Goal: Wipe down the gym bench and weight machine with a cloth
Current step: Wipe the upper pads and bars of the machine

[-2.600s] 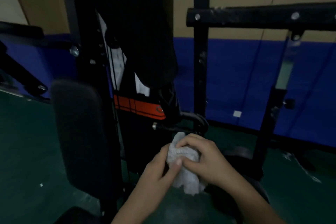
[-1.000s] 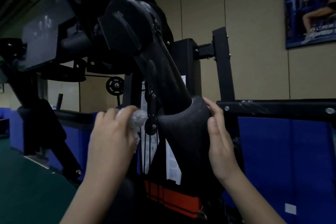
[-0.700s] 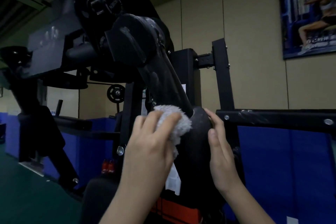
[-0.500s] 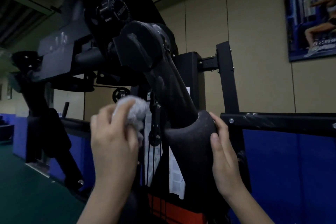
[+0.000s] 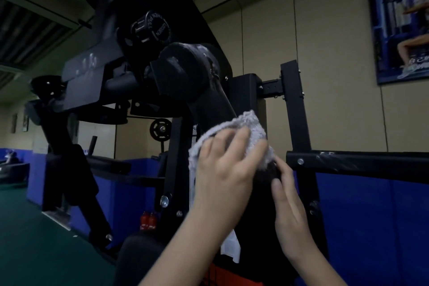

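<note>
The cloth is spread over the upper end of the pad on the machine's arm, a little to 1 o'clock of the picture's centre. It is pressed there by the left hand, whose fingers are laid wide and nearly straight upon it. Whether the thumb is hooked under it cannot be told. The right hand is laid flat, fingers straight, against the pad's side at 4 o'clock from the cloth. The hands are close together but not joined.

The cloth is judged to be held by pressure alone, so it may be dropped if a stroke is carried past the pad's edge or the pressure is eased.

The arm hangs from a pivot at 10 o'clock of the cloth, so it may be set swinging by a hard push. The bracing would then be lost if the right hand slides on the smooth cover.

The post and crossbar stand at 3 o'clock, near the right fingers, which may be nipped against the frame should the pad swing that way.

A pulley is seen at 9 o'clock, where a loose corner could be caught if the wipe strays left. The label at 6 o'clock may be torn by a long downward stroke.

The bench is not clearly made out, so much of the task is judged to be left.
</note>
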### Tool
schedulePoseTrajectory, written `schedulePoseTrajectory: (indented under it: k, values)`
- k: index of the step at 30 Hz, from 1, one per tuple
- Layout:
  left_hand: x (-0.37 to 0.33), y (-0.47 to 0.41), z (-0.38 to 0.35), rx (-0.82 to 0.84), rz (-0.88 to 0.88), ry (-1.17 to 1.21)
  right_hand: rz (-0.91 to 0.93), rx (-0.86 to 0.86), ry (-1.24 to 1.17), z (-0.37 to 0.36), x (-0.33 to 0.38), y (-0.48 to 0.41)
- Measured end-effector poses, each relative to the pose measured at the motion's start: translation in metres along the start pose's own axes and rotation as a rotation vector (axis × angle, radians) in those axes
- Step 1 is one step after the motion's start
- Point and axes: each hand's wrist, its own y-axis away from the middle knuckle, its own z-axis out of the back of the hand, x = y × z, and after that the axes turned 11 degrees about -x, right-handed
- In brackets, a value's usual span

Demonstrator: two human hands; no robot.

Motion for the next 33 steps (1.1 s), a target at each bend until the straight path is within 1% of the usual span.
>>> schedulePoseTrajectory:
  k: [4, 7, 9, 12, 14, 16, 18, 19, 20, 21, 22, 23, 24, 26, 28, 29, 31, 33]
  values:
    - [0.027, -0.052, 0.003, -0.01, -0.001, -0.185, -0.034, 0.02, -0.022, 0.001, 0.002, 0.001]
    - [0.025, -0.064, 0.0, 0.001, 0.001, -0.291, -0.05, 0.032, -0.024, 0.003, 0.004, 0.0]
    - [0.016, -0.053, 0.0, 0.044, 0.033, -0.268, -0.066, 0.04, -0.053, 0.006, 0.007, -0.001]
    - [-0.008, -0.026, 0.005, 0.18, 0.076, -0.139, -0.105, 0.045, -0.112, 0.011, 0.012, 0.001]
    - [-0.022, -0.013, 0.011, 0.261, 0.178, 0.024, -0.114, 0.049, -0.144, 0.014, 0.017, 0.005]
    - [-0.029, -0.012, 0.019, 0.281, 0.388, 0.245, -0.073, 0.059, -0.185, 0.013, 0.028, 0.008]
    - [-0.035, -0.022, 0.032, 0.28, 0.585, 0.483, -0.019, 0.122, -0.296, 0.011, 0.046, 0.008]
    - [-0.038, -0.028, 0.038, 0.306, 0.677, 0.643, -0.014, 0.142, -0.357, 0.009, 0.056, 0.006]
    - [-0.041, -0.032, 0.043, 0.341, 0.781, 0.837, -0.017, 0.123, -0.415, 0.008, 0.066, 0.003]
    - [-0.043, -0.037, 0.048, 0.389, 0.863, 1.039, -0.018, 0.066, -0.468, 0.006, 0.071, -0.001]
    - [-0.043, -0.039, 0.05, 0.439, 0.906, 1.193, -0.002, -0.01, -0.506, 0.005, 0.074, -0.006]
    - [-0.04, -0.039, 0.052, 0.473, 0.896, 1.274, 0.04, -0.084, -0.505, 0.005, 0.075, -0.011]
    - [-0.036, -0.038, 0.053, 0.488, 0.856, 1.29, 0.103, -0.147, -0.462, 0.006, 0.075, -0.014]
    - [-0.022, -0.036, 0.057, 0.444, 0.832, 1.223, 0.208, -0.252, -0.285, 0.01, 0.074, -0.022]
    - [0.001, -0.034, 0.06, 0.331, 0.857, 1.078, 0.216, -0.321, -0.065, 0.014, 0.076, -0.035]
    - [0.014, -0.034, 0.061, 0.264, 0.864, 1.016, 0.213, -0.325, 0.059, 0.014, 0.075, -0.045]
    - [0.038, -0.032, 0.06, 0.179, 0.889, 0.942, 0.234, -0.239, 0.386, 0.008, 0.07, -0.066]
    - [0.055, -0.027, 0.056, 0.148, 0.932, 0.905, 0.218, -0.093, 0.673, -0.002, 0.063, -0.078]
